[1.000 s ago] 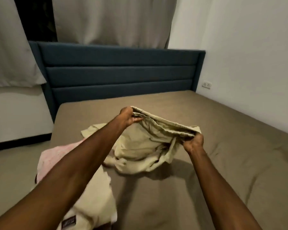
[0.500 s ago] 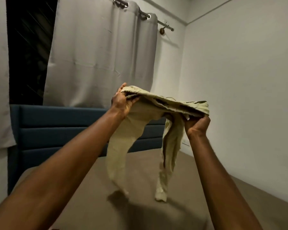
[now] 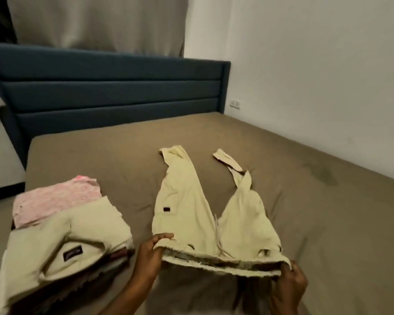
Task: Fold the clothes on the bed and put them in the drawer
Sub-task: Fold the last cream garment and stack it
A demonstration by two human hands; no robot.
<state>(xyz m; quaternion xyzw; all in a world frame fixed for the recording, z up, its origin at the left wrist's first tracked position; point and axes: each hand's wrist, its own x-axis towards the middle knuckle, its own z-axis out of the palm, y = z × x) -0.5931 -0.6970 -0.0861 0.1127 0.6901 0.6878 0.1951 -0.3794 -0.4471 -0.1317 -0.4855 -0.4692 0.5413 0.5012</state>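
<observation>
Trousers (image 3: 191, 210) now lie spread on the bed (image 3: 305, 201); half a second ago they hung in the air from both hands, in front of the curtain, legs dangling. Camera has dropped too, so the mattress fills the view again. Legs point away toward the blue headboard (image 3: 114, 87), splayed in a V; the leg on the right is twisted and its cuff folded over. Waistband is at the near edge, lifted slightly off the sheet and stretched between the hands. Left hand (image 3: 151, 251) pinches the left end of the waistband, thumb on top of the cloth, fingers curled under. Right hand (image 3: 289, 280) grips the right end, fingers curled round the hem. A drawstring trails down the middle of the trousers, a small dark tag sits on the left leg. Left of the trousers, apart from them: a stack of clothes, with a beige folded garment (image 3: 62, 242) bearing a dark label on top at the near side and a pink garment (image 3: 55, 198) at the far side, partly under the beige one. Something dark shows under the stack's near edge, cannot tell what. Beyond the headboard hangs a grey curtain (image 3: 96, 21); a wall socket (image 3: 234, 103) sits on the white wall right of the headboard.
</observation>
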